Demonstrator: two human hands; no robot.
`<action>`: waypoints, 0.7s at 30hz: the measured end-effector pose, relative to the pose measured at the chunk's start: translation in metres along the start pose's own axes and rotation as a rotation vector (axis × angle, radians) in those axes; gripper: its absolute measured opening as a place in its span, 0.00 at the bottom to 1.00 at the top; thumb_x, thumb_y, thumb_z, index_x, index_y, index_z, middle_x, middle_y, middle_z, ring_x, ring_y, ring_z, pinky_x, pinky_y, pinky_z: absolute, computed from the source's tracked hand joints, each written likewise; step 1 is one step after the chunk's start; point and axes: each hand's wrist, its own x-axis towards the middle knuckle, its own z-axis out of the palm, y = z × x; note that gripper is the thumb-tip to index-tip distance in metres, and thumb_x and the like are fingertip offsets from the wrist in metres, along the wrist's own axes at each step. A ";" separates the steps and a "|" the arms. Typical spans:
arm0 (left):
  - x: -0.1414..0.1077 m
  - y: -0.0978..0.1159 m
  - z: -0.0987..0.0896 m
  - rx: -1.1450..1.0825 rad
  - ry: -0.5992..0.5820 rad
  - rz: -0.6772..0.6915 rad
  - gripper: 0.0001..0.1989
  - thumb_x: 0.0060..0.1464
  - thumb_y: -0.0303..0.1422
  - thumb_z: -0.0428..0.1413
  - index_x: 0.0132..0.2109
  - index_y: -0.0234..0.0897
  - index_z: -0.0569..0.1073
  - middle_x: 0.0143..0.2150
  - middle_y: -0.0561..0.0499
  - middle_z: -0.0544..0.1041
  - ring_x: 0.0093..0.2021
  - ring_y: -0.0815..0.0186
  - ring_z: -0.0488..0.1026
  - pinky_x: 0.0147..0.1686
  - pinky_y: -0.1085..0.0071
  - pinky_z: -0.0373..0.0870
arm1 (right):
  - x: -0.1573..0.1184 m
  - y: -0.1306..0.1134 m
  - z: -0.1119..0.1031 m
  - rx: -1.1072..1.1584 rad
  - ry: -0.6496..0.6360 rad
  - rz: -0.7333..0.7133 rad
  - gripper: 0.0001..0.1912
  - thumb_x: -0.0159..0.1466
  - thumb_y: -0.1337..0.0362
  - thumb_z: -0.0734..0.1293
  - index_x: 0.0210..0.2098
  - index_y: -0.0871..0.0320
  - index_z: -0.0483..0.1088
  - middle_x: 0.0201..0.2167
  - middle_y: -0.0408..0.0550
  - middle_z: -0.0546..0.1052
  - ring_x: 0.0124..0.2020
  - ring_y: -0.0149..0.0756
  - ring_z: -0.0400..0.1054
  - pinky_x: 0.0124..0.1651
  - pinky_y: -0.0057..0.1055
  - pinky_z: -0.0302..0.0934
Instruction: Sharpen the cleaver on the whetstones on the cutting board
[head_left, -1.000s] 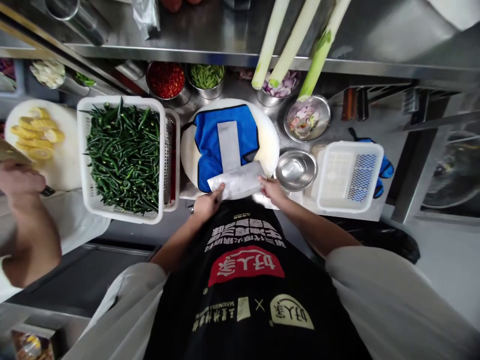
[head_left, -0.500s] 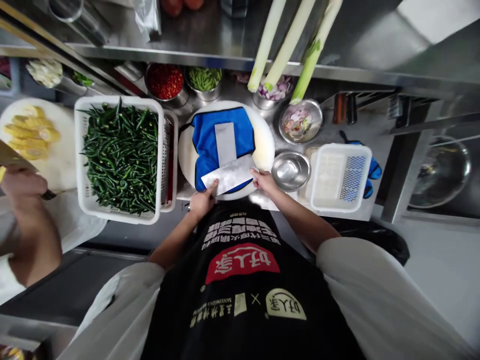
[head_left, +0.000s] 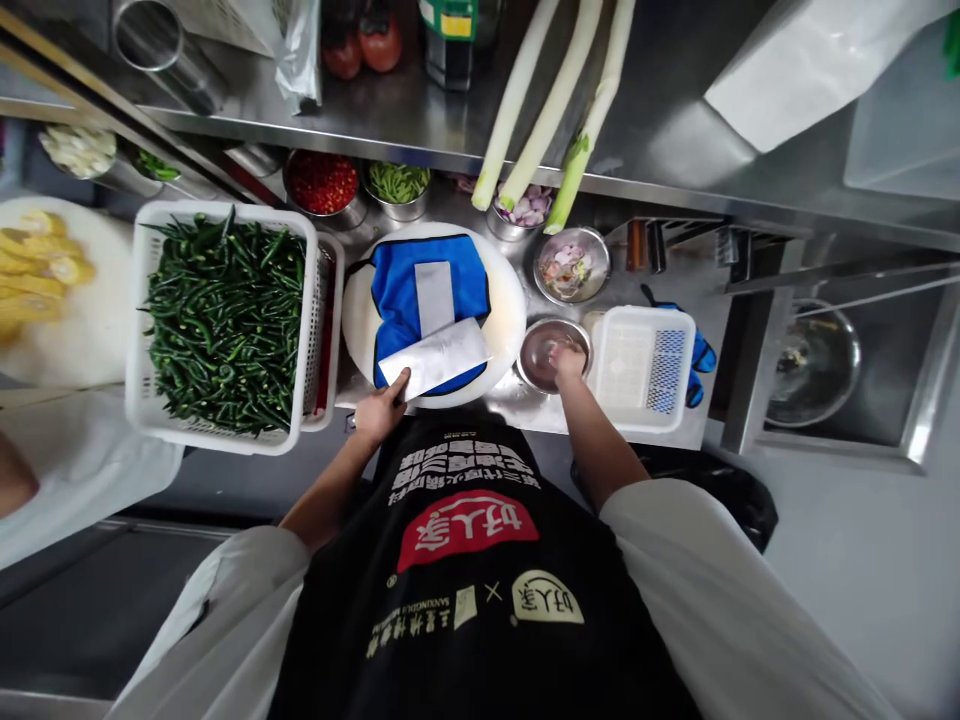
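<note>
My left hand [head_left: 381, 412] grips the left end of a flat, shiny, pale blade-like sheet [head_left: 442, 362], thumb on top and the other fingers mostly hidden. That sheet lies slanted across a grey rectangular block [head_left: 433, 295] on a blue cloth [head_left: 469, 270]. Under the cloth is a round white cutting board [head_left: 510, 310]. To the right, my right hand [head_left: 568, 362] reaches into a small metal bowl [head_left: 534, 355]. Its fingers are curled and slightly blurred; whether they hold anything is unclear.
A white basket [head_left: 307, 330] of green chillies stands left of the board. Behind are metal pots of red chillies [head_left: 322, 185] and cut greens [head_left: 397, 185]. Leeks [head_left: 536, 110] overhang the shelf edge. A white plastic basket [head_left: 634, 365] is right of the bowl. A co-worker's arm [head_left: 15, 475] shows far left.
My right hand has let go of the sheet's right end and moved right into the metal bowl. My left hand stays on the sheet. The co-worker's hand and knife have left the view.
</note>
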 end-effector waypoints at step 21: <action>0.005 0.001 0.001 0.014 0.030 0.107 0.40 0.66 0.40 0.58 0.79 0.59 0.52 0.53 0.46 0.82 0.51 0.56 0.81 0.49 0.68 0.73 | -0.144 -0.109 0.111 -0.397 -0.609 -0.692 0.12 0.68 0.59 0.71 0.49 0.54 0.74 0.49 0.50 0.81 0.55 0.42 0.74 0.57 0.35 0.68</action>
